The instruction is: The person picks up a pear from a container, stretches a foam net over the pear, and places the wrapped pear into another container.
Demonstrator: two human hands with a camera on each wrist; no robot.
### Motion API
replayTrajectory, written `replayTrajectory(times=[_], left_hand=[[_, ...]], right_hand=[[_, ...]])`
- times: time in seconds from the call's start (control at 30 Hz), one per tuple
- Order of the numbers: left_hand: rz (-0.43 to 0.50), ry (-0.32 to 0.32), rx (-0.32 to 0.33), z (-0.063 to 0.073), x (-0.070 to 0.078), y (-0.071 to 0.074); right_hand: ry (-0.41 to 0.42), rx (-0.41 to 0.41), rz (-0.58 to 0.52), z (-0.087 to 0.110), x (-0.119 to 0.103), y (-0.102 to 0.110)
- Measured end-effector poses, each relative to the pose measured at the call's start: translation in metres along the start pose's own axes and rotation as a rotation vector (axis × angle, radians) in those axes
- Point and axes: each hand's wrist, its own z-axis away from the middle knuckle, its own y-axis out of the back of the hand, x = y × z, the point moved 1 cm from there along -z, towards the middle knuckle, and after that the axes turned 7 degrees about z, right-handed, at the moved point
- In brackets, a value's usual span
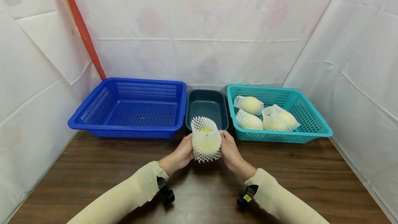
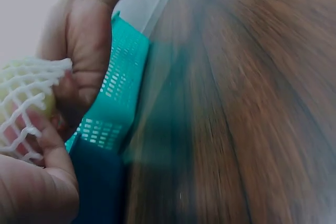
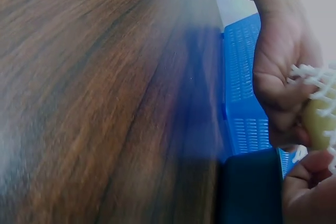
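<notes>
A pale yellow-green round fruit point(image 1: 206, 146) sits inside a white foam net sleeve point(image 1: 199, 123), held up over the table between both hands. My left hand point(image 1: 183, 151) grips it from the left side. On the opposite side my right hand point(image 1: 230, 151) holds the net and fruit. In the left wrist view, bent fingers point(image 2: 50, 140) reach under the net's edge against the fruit. The right wrist view shows a bare yellowish part of the fruit point(image 3: 317, 124) at the net's edge, with fingertips close by.
Behind the hands stands a small dark teal tray point(image 1: 207, 108). A blue basket point(image 1: 143, 127) with nothing in it is on the left. To the right, a turquoise basket point(image 1: 311, 127) contains several netted fruits point(image 1: 250, 104). White cloth point(image 1: 199, 58) hangs behind the wooden table point(image 1: 124, 168).
</notes>
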Motion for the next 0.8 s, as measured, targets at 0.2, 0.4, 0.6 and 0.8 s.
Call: replayTrajectory(times=[0.2, 0.4, 0.6, 0.8], left_hand=[[0.180, -0.034, 0.024, -0.005, -0.004, -0.011], [0.235, -0.035, 0.037, -0.007, -0.003, -0.013], [0.230, -0.027, 0.019, -0.005, 0.003, -0.008], [0.229, -0.011, 0.001, -0.002, 0.006, -0.008]], right_hand=[[0.061, 0.089, -0.091, -0.002, 0.005, -0.003], [0.011, 0.044, -0.113, -0.004, 0.006, 0.000], [0.081, -0.029, 0.118, -0.002, 0.000, 0.017], [0.521, -0.188, 0.316, 0.008, -0.011, 0.029]])
